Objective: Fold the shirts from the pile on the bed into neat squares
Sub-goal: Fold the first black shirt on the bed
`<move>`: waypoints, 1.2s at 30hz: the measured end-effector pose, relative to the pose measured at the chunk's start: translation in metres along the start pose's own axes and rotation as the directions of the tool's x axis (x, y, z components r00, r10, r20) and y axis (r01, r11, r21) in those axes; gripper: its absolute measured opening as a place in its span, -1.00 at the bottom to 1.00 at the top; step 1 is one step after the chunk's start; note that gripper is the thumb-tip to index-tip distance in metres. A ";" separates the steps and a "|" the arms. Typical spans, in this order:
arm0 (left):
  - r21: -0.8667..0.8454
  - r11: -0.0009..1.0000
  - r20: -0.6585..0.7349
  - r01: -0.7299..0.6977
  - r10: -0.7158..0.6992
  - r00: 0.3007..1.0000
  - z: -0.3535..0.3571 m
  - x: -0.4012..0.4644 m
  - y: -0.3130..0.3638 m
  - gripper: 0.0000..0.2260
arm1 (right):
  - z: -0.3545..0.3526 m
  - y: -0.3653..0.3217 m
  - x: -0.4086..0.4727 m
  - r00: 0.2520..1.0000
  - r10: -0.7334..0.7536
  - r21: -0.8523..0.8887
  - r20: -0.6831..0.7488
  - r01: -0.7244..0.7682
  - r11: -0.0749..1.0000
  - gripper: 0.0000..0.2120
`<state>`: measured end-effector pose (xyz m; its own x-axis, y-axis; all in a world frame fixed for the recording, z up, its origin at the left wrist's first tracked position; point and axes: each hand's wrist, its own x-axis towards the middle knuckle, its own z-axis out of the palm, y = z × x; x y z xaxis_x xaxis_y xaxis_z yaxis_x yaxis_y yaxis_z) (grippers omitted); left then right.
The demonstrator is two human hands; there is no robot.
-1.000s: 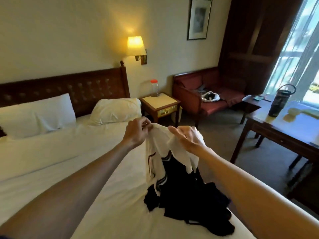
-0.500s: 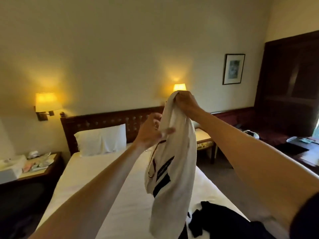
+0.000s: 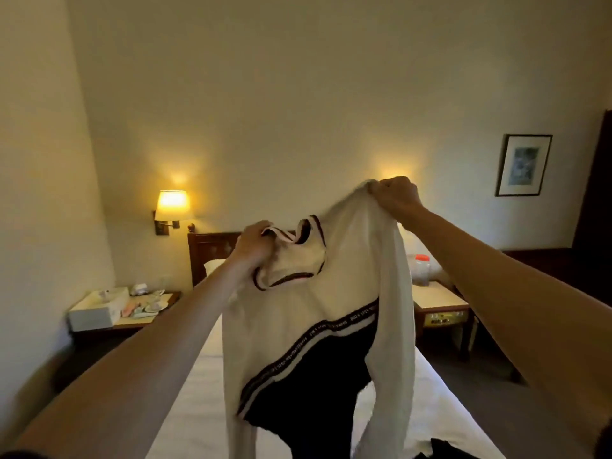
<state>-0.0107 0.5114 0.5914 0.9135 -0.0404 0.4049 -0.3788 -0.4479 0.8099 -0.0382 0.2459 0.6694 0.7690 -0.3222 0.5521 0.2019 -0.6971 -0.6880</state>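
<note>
1. Since half a second ago, both hands have spread apart and the white shirt (image 3: 291,313), then a narrow bunched column, now hangs opened out with its collar in view.
2. Left hand (image 3: 256,243) grips the fabric beside the collar; right hand (image 3: 395,195), raised higher, has its fingers curled round a bunched shoulder or sleeve.
3. Held in the air over the bed (image 3: 195,412), the shirt blocks most of the headboard (image 3: 212,248) and the middle of the mattress.
4. A lit wall lamp (image 3: 172,203) glows left of the headboard; below it a nightstand (image 3: 145,321) carries a white box (image 3: 94,311) and small items.
5. Right of the shirt stands a second nightstand (image 3: 440,306) with a red-capped jar (image 3: 420,265); a framed picture (image 3: 523,165) hangs above on the wall.
6. Dark clothes (image 3: 443,448) lie at the bed's near right edge.
7. White sheet shows bare on both sides of the shirt, with floor beyond the right edge.
8. Collar points up, hem down; the long axis runs nearly vertical, tilted up towards the right hand.
</note>
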 end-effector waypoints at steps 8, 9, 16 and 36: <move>0.217 0.972 -0.286 0.094 -0.029 0.958 -0.035 0.015 0.073 -0.65 | 0.015 0.027 -0.034 0.924 -0.131 0.114 0.360 0.096 0.989 -0.65; 0.247 0.962 -0.306 0.121 -0.041 0.951 -0.039 0.017 0.074 -0.59 | 0.011 0.029 -0.037 0.892 -0.128 0.168 0.434 0.060 0.984 -0.64; 0.254 0.939 -0.248 0.234 -0.171 0.954 -0.044 0.010 0.065 -0.45 | 0.025 0.028 -0.038 0.875 -0.180 -0.130 0.449 0.263 0.956 -0.65; 0.390 0.912 -0.165 -0.130 0.208 0.964 -0.094 0.010 -0.008 -0.91 | 0.027 0.000 -0.018 0.998 0.026 0.107 -0.054 -0.020 0.994 -0.75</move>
<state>-0.0130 0.5986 0.6288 0.7773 0.0155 0.6290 -0.4059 -0.7514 0.5202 -0.0353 0.2688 0.6467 0.7401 -0.3739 0.5589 0.2507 -0.6179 -0.7453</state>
